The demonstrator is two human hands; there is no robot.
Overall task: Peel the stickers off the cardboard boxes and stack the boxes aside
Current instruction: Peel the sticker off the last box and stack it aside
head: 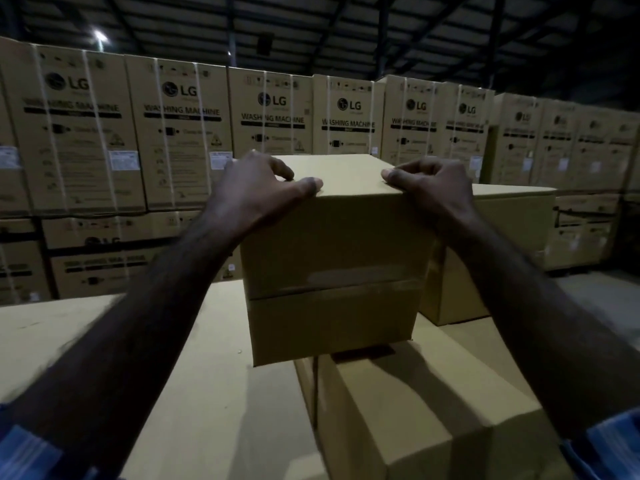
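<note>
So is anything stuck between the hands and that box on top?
No. The left hand and right hand are already on the top edge of the plain box, fingers curled over it. Nothing visible lies between. It sits on another box.

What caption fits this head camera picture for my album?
Both hands, left and right, grip the top edge of a plain cardboard box among stacked washing machine cartons.

A dim warehouse with rows of stacked washing machine cartons [180, 133] along the back, a dark metal roof [346, 26] overhead, and one small ceiling light [100, 37].
</note>
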